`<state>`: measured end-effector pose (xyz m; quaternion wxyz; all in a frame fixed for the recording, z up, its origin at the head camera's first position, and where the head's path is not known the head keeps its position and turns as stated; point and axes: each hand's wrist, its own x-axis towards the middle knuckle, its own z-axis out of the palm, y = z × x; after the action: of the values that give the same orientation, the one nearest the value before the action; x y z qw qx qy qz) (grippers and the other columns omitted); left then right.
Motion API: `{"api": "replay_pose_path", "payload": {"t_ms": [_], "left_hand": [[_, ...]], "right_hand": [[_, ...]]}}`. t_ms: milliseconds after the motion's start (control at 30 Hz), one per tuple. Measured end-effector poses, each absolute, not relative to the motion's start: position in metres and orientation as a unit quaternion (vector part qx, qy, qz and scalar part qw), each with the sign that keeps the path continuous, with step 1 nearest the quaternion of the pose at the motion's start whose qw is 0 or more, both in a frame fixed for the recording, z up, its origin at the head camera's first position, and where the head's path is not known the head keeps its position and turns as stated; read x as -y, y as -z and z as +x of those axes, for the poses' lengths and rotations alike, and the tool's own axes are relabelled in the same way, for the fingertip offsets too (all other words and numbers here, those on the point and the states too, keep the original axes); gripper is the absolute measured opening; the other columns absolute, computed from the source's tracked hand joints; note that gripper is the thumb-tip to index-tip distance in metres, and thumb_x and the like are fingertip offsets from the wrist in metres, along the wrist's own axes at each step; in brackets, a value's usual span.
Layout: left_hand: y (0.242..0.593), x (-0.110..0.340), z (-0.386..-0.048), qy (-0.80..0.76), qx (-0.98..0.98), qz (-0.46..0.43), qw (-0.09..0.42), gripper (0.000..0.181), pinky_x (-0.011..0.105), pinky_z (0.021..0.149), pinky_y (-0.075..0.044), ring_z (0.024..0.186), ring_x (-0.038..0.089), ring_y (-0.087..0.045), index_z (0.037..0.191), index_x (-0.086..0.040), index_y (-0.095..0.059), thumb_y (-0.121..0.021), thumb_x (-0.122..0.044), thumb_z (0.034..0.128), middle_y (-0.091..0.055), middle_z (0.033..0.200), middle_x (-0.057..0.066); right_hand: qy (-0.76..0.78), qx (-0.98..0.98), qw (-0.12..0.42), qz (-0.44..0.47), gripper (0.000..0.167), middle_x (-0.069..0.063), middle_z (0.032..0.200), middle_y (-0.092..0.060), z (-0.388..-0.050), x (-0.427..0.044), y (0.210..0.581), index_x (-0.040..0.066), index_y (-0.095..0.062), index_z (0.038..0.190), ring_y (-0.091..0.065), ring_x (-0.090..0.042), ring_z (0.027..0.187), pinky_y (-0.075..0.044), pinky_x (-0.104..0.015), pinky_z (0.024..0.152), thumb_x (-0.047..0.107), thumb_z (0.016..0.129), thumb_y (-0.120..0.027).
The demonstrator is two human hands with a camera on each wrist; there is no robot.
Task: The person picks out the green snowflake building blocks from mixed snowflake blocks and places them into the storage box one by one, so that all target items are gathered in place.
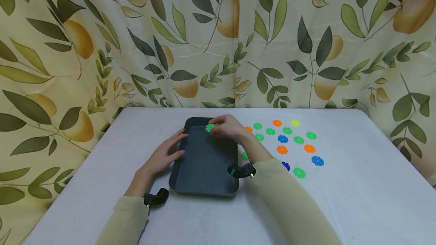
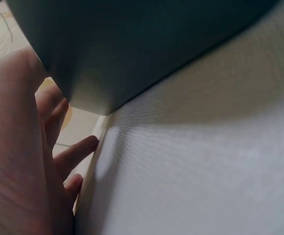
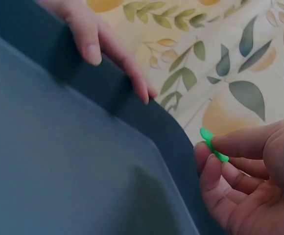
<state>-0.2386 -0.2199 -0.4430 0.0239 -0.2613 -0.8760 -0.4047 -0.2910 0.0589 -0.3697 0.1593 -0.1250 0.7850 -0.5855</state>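
Centre frame, right hand [image 1: 227, 128] pinches green disc [image 1: 209, 128] over tray [image 1: 207, 169]. Left hand [image 1: 166, 153], fingers spread, touches tray rim.

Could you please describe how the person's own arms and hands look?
The sleeves are long and pale khaki-green. The left hand and right hand are ungloved. A black strap with a curved piece sits at the left wrist, and another, with a small teal patch, at the right.

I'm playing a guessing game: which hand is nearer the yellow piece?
Right: the right hand is at the far end of the tray, left of the yellow piece; the left hand is farther left.
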Motion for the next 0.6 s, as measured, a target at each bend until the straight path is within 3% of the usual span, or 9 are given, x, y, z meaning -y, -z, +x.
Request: {"api": "replay_pose_path", "payload": {"t_ms": [367, 600], "left_hand": [[0.443, 0.219, -0.239, 0.408, 0.873, -0.268, 0.024, 0.057, 0.059, 0.117, -0.018, 0.151, 0.029, -0.022, 0.152, -0.01, -0.046, -0.061, -0.025, 0.0994, -0.025, 0.165, 0.005], [0.445, 0.221, -0.24, 0.407, 0.872, -0.269, 0.024, 0.057, 0.06, 0.117, -0.017, 0.151, 0.03, -0.022, 0.152, -0.01, -0.046, -0.062, -0.024, 0.0995, -0.025, 0.165, 0.006]], "right_hand": [[0.588, -0.784, 0.17, -0.104, 0.035, -0.014, 0.098, -0.07, -0.31, -0.028, 0.379, -0.008, -0.066, 0.124, -0.063, -0.015, 0.075, -0.054, -0.023, 0.07, -0.001, 0.09, -0.065], [0.624, -0.753, 0.201, -0.058, 0.032, -0.011, 0.087, -0.069, -0.318, -0.013, 0.392, -0.009, -0.066, 0.124, -0.063, -0.012, 0.071, -0.051, -0.02, 0.062, -0.006, 0.092, -0.062]]}}
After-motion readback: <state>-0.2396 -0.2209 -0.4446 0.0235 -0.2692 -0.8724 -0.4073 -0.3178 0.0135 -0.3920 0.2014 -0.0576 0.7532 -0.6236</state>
